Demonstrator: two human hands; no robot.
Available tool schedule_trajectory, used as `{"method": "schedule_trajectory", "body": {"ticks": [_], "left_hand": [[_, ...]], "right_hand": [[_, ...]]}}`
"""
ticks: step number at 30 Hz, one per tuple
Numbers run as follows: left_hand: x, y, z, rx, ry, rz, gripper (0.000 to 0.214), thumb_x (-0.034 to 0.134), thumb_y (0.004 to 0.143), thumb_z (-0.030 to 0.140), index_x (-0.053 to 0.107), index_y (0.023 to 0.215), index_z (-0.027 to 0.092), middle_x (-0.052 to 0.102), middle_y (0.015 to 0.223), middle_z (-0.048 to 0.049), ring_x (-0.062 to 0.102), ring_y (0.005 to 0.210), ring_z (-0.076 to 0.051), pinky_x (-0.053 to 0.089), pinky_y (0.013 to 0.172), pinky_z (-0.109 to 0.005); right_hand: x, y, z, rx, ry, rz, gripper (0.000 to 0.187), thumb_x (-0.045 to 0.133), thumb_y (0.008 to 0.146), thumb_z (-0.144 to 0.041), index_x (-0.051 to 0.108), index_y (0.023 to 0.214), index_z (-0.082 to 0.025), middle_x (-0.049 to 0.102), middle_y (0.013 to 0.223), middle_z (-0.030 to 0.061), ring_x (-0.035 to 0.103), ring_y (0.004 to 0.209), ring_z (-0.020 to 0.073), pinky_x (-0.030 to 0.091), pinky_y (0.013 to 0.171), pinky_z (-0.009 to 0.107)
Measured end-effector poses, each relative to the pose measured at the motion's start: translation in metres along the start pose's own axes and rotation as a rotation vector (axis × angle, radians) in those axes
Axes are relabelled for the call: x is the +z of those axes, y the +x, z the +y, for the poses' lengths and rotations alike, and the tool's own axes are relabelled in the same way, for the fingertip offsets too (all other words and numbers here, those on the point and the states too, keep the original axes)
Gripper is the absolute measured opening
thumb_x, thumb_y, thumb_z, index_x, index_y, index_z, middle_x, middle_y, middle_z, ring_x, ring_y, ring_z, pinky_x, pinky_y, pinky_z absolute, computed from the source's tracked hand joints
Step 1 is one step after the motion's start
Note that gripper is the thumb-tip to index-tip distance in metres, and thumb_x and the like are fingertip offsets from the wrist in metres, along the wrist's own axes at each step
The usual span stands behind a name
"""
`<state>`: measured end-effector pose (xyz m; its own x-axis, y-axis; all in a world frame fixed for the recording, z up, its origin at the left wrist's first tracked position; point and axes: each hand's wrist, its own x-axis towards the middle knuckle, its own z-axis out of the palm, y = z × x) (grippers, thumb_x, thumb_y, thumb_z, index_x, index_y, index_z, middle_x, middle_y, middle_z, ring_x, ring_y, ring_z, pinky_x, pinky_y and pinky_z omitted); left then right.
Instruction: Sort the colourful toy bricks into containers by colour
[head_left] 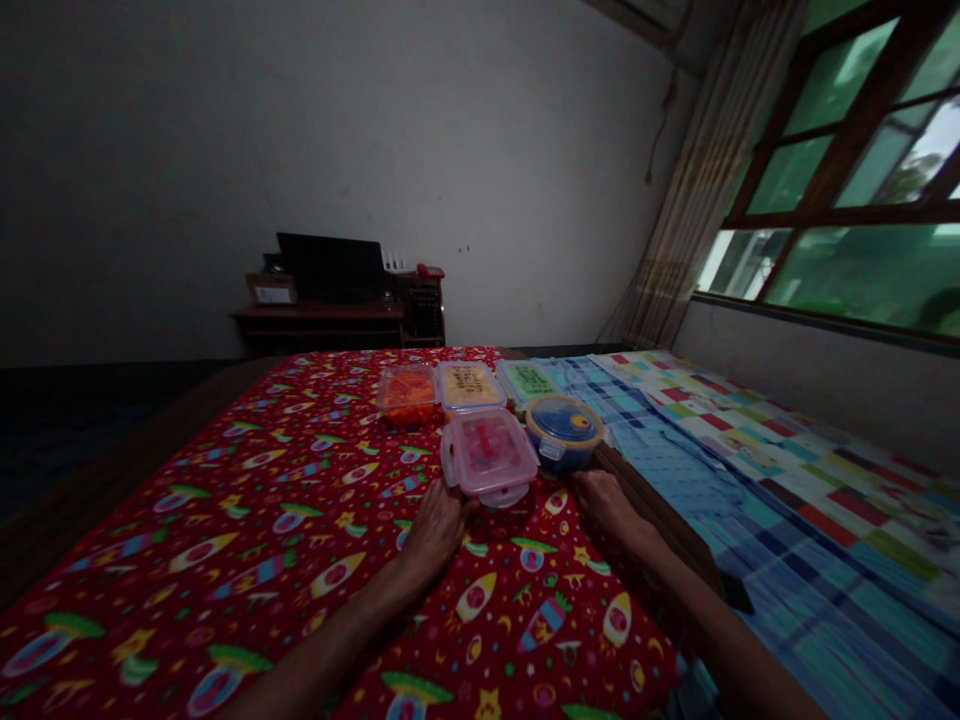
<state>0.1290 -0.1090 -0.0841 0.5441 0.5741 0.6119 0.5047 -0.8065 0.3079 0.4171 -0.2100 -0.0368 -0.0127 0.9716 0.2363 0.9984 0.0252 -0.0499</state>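
My left hand (435, 528) lies flat on the red patterned bedsheet (262, 520), fingers stretched out, its tips just short of a clear lidded box with red contents (489, 455). My right hand (604, 503) rests palm down on the same sheet near the mattress edge, fingers loosely extended, below a round blue container (564, 430). Behind these stand an orange-filled box (407, 392), a yellow-filled box (469, 385) and a green-lidded box (529, 381). Neither hand holds anything.
A second mattress with a blue checked cloth (675, 460) and a multicoloured patchwork sheet (795, 450) lies to the right. A wooden desk with a dark monitor (334, 268) stands at the far wall. Window and curtain (705, 180) are on the right.
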Motion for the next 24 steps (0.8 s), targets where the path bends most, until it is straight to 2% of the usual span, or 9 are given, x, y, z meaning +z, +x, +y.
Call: {"method": "schedule_trajectory", "body": {"ticks": [4, 9, 14, 15, 17, 19, 21, 23, 24], "left_hand": [[-0.004, 0.002, 0.003, -0.021, -0.040, -0.024, 0.039, 0.042, 0.094, 0.033, 0.043, 0.129, 0.018, 0.051, 0.129, -0.0168, 0.050, 0.117, -0.029, 0.042, 0.099, -0.050], [-0.010, -0.002, 0.008, -0.013, -0.078, -0.031, 0.043, 0.044, 0.092, 0.031, 0.039, 0.134, 0.018, 0.049, 0.131, -0.0171, 0.048, 0.119, -0.029, 0.041, 0.100, -0.051], [-0.009, -0.009, -0.006, 0.034, -0.141, -0.048, 0.048, 0.037, 0.086, 0.014, 0.042, 0.133, 0.017, 0.054, 0.126, -0.0150, 0.048, 0.120, -0.027, 0.040, 0.103, -0.049], [-0.008, -0.010, -0.010, 0.019, -0.150, -0.047, 0.049, 0.036, 0.082, 0.010, 0.044, 0.131, 0.016, 0.055, 0.124, -0.0144, 0.050, 0.119, -0.026, 0.041, 0.103, -0.048], [-0.006, -0.010, -0.017, -0.030, -0.169, -0.052, 0.047, 0.035, 0.079, 0.008, 0.051, 0.122, 0.015, 0.059, 0.117, -0.0135, 0.054, 0.112, -0.025, 0.044, 0.100, -0.047], [-0.005, -0.010, -0.019, -0.059, -0.187, -0.062, 0.043, 0.034, 0.080, 0.009, 0.055, 0.117, 0.015, 0.062, 0.112, -0.0128, 0.056, 0.106, -0.025, 0.046, 0.097, -0.046], [-0.007, -0.010, -0.017, -0.050, -0.192, -0.058, 0.042, 0.035, 0.082, 0.012, 0.054, 0.120, 0.015, 0.061, 0.114, -0.0129, 0.056, 0.107, -0.025, 0.045, 0.098, -0.047], [-0.010, -0.010, -0.012, -0.030, -0.182, -0.044, 0.043, 0.037, 0.084, 0.013, 0.050, 0.125, 0.016, 0.058, 0.121, -0.0134, 0.053, 0.113, -0.026, 0.042, 0.101, -0.047], [-0.012, -0.011, -0.009, -0.023, -0.178, -0.042, 0.043, 0.037, 0.085, 0.014, 0.049, 0.126, 0.016, 0.058, 0.123, -0.0137, 0.052, 0.115, -0.026, 0.042, 0.102, -0.047]], "right_hand": [[-0.007, 0.006, -0.006, 0.075, -0.041, -0.034, 0.026, 0.042, 0.084, -0.009, 0.067, 0.078, -0.013, 0.067, 0.073, 0.0080, 0.053, 0.062, 0.0131, 0.028, 0.057, 0.025], [-0.008, 0.004, -0.008, 0.082, -0.080, -0.008, 0.028, 0.042, 0.087, -0.012, 0.067, 0.075, -0.015, 0.068, 0.071, 0.0076, 0.058, 0.062, 0.0136, 0.029, 0.055, 0.024], [-0.019, -0.004, -0.030, 0.168, -0.128, 0.194, 0.030, 0.041, 0.093, -0.023, 0.067, 0.079, -0.017, 0.069, 0.068, 0.0084, 0.063, 0.060, 0.0158, 0.035, 0.054, 0.023], [-0.024, -0.004, -0.037, 0.131, -0.094, 0.237, 0.031, 0.040, 0.094, -0.023, 0.068, 0.082, -0.017, 0.070, 0.070, 0.0086, 0.064, 0.062, 0.0162, 0.038, 0.056, 0.023], [-0.035, -0.001, -0.055, -0.051, 0.011, 0.292, 0.031, 0.037, 0.095, -0.022, 0.068, 0.093, -0.017, 0.071, 0.084, 0.0098, 0.067, 0.074, 0.0173, 0.046, 0.066, 0.025], [-0.044, 0.007, -0.071, -0.287, 0.088, 0.316, 0.031, 0.038, 0.095, -0.023, 0.063, 0.112, -0.016, 0.067, 0.110, 0.0123, 0.063, 0.101, 0.0201, 0.049, 0.083, 0.030], [-0.046, 0.019, -0.083, -0.477, 0.094, 0.283, 0.041, 0.046, 0.093, -0.029, 0.051, 0.131, -0.015, 0.053, 0.134, 0.0150, 0.046, 0.127, 0.0246, 0.042, 0.100, 0.039], [-0.041, 0.032, -0.089, -0.581, 0.063, 0.194, 0.057, 0.055, 0.088, -0.037, 0.042, 0.139, -0.017, 0.040, 0.145, 0.0166, 0.029, 0.138, 0.0288, 0.033, 0.107, 0.047], [-0.036, 0.038, -0.091, -0.609, 0.048, 0.140, 0.060, 0.058, 0.087, -0.039, 0.041, 0.141, -0.018, 0.038, 0.146, 0.0167, 0.027, 0.139, 0.0296, 0.032, 0.108, 0.049]]}}
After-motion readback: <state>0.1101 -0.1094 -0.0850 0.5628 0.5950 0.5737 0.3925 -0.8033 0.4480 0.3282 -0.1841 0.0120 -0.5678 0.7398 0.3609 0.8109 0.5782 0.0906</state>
